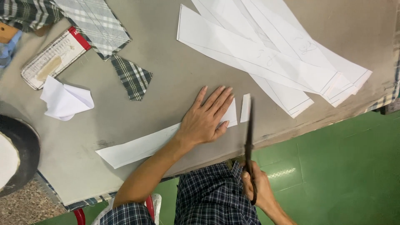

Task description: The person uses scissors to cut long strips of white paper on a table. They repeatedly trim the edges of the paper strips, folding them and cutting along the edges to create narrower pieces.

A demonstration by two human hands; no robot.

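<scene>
Head view, left hand (206, 118) flat, fingers spread on paper strip (141, 146), right hand (258, 189) gripping scissors (249, 137).

light: even, bright | shadows: soft, faint | focus: sharp | glare: none

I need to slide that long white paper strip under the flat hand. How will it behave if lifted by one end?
The paper strip looks thin and long, so it would probably droop. It lies flat under the left hand, likely light enough to slide on the smooth table.
</scene>
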